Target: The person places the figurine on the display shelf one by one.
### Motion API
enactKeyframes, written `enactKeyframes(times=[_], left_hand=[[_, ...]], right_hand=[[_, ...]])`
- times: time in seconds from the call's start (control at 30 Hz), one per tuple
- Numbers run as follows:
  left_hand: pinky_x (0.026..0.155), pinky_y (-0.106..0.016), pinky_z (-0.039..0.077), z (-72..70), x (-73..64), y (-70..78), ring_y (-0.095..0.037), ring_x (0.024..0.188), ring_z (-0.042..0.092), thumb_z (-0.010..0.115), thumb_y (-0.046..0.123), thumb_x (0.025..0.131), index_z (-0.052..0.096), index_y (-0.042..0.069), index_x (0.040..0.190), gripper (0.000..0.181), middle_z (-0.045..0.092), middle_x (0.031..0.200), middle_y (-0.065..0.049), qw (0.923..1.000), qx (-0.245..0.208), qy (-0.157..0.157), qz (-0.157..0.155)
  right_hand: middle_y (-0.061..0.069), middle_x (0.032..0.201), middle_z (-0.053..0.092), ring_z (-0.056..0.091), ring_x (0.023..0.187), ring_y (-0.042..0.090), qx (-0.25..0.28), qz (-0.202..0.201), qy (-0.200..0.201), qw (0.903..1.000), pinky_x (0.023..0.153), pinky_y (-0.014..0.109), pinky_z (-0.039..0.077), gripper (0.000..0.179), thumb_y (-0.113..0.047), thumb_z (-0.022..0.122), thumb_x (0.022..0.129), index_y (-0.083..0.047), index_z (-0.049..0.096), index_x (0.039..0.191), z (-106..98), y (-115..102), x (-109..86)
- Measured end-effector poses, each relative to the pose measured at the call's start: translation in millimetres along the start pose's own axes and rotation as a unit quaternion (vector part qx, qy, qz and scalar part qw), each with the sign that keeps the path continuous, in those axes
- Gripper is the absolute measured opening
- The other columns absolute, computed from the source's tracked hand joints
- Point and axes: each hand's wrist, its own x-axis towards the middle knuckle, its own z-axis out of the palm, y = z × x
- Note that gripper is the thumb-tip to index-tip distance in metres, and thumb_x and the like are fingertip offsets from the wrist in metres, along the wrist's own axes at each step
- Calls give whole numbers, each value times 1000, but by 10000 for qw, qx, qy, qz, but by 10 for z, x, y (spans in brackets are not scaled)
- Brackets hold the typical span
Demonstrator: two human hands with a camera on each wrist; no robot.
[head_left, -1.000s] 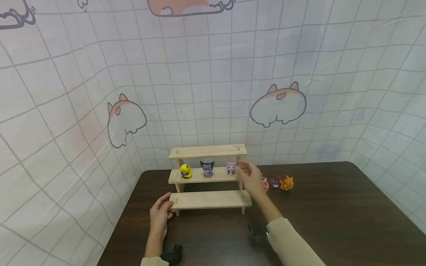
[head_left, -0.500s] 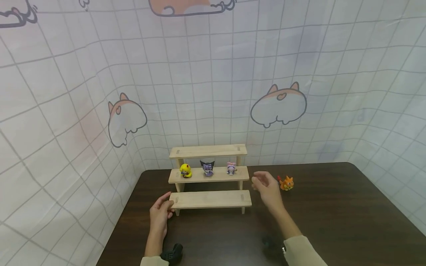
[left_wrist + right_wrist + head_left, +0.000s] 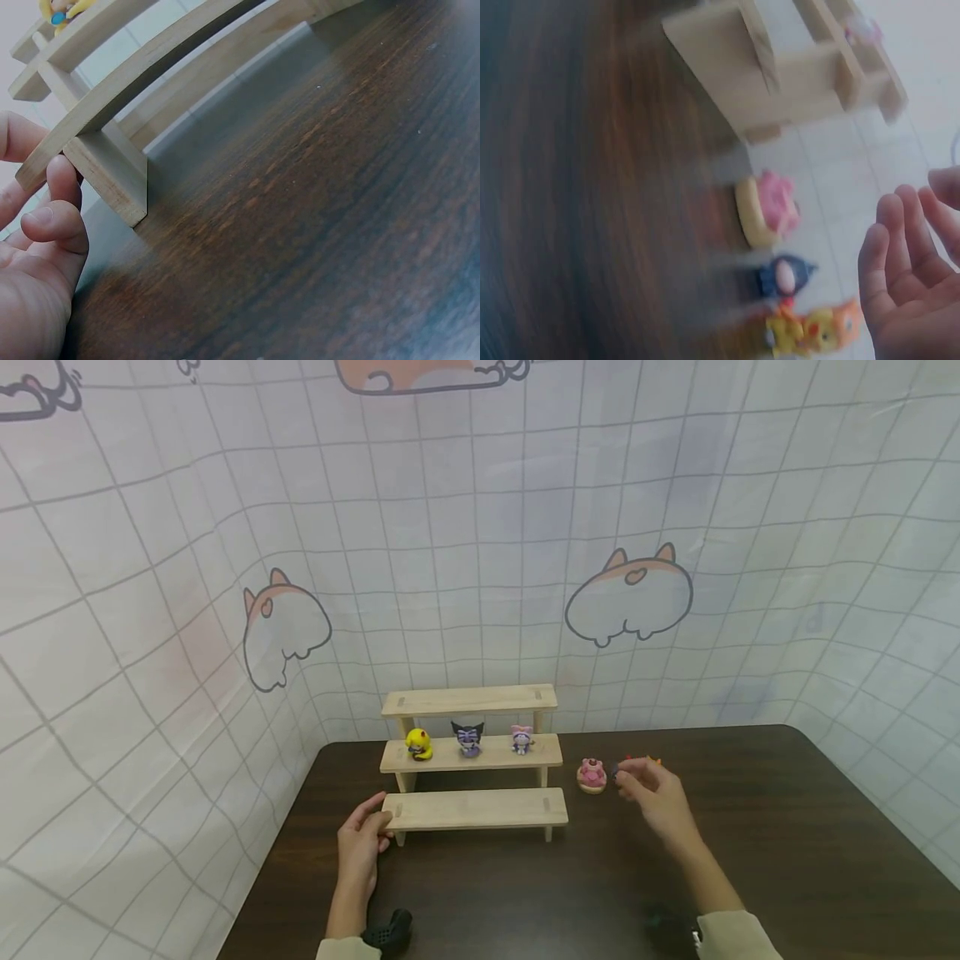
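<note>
Having passed pink figurine (image 3: 592, 777), right hand (image 3: 660, 797) hovers, fingers apart; left hand (image 3: 359, 838) grips shelf (image 3: 476, 810)

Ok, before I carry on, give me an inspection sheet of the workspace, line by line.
Surface: dark table, wood-grained.
Job's things: three-tier shelf, upright; yellow figure, purple figure and pink-eared figure on its middle tier; pink figure, dark figure and orange figure on the table to its right.
Clutter: black device beside the left wrist.
Left hand: grips the left end of the bottom tier.
Right hand: by the dark figure, fingers loosely bent, holding nothing; it partly hides the orange figure in the head view.
Cables: nothing seen.
Surroundings: white grid backdrop with cartoon animals.
</note>
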Motion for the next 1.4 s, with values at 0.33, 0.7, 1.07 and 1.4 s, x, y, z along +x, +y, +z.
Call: enactKeyframes(times=[0.33,0.7,1.07,1.4], left_hand=[[53,-18,40,4,1,5,-8,65,58,61,5,98,55,5,145,47,61,93,3,10000,29,12,-8],[52,-18,40,-8,24,-19,-8,64,57,60,4,98,55,3,145,47,61,90,4,10000,3,-6,-29],[52,-17,39,12,-22,4,-7,64,57,61,3,97,56,3,144,47,61,89,6,10000,-4,53,57],[54,-18,40,5,-29,14,-8,65,58,61,3,97,56,4,144,47,63,95,5,9999,36,31,100]], right_hand=[[-9,101,70,65,87,1,-75,674,1035,9923,79,19,55,35,-28,63,102,0,63,124,-420,113,26],[-25,106,57,58,94,-6,-8,1271,898,9878,86,19,54,43,-39,66,100,-14,57,134,-617,306,108],[23,160,37,52,112,0,-284,1598,-395,9860,93,20,48,80,-49,57,102,-7,25,162,-659,564,194],[25,161,33,35,146,45,-256,1475,-761,9858,117,62,31,85,-51,62,99,-9,25,162,-623,622,255]])
